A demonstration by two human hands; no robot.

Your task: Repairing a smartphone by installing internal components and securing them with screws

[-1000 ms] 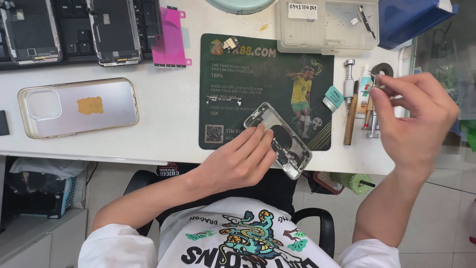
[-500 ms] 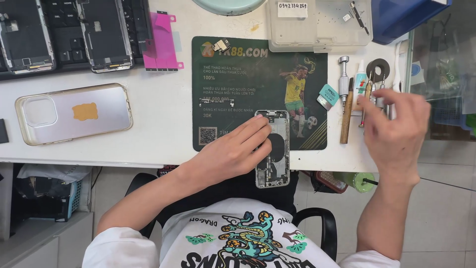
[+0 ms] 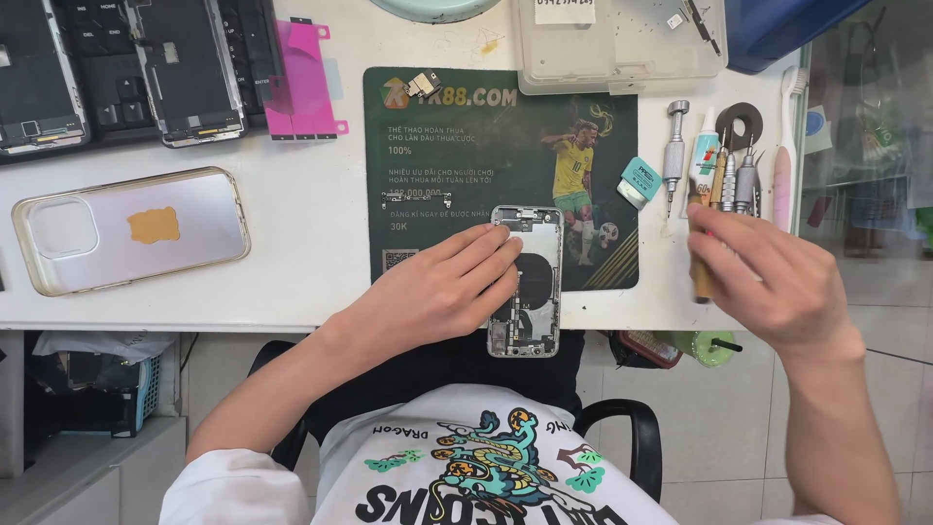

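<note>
Now the left hand lies flat on an opened phone housing, with the fingers stretched and loosely spread, pressing on its left side; they do not grip around it. The housing lies upright on the lower edge of a dark green work mat, and its bottom end goes a little over the front edge of the white table. Inside the housing small parts and a round dark coil are visible.

The right hand is at the right side of the table, over a row of tools. Its fingers are bent together around a tool with a wooden handle, which shows below the fingertips, so the hand seems to hold it, but the exact grip is hidden by the back of the hand. Just above it lie several metal screwdrivers, a small glue tube and a pink toothbrush.

Far to the left lies a clear phone case with an orange sticker, and above it two dark phone screens and a pink adhesive sheet. A clear plastic box stands at the top edge of the mat.
</note>
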